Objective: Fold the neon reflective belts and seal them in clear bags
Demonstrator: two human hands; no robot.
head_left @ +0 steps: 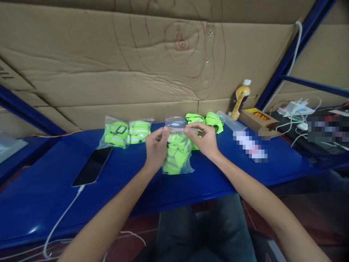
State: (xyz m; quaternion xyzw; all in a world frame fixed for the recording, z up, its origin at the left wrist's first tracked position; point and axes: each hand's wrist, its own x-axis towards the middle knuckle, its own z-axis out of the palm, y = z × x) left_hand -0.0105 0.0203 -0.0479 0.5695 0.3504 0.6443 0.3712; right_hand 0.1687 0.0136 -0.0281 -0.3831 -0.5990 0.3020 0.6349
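Observation:
My left hand [156, 147] and my right hand [205, 140] pinch the top edge of a clear plastic bag [176, 153] stuffed with neon green reflective bands. The bag stands upright on the blue shelf [136, 182], held between both hands. Two filled bags of the same green bands [127, 133] lie at the back left. Loose green bands [207, 120] lie just behind my right hand.
A black phone [93, 166] with a white cable lies on the left. At the back right stand a yellow bottle [240, 98], a small cardboard box [257, 119] and a stack of clear bags [231, 122]. Cardboard lines the wall behind. Chargers and cables sit far right.

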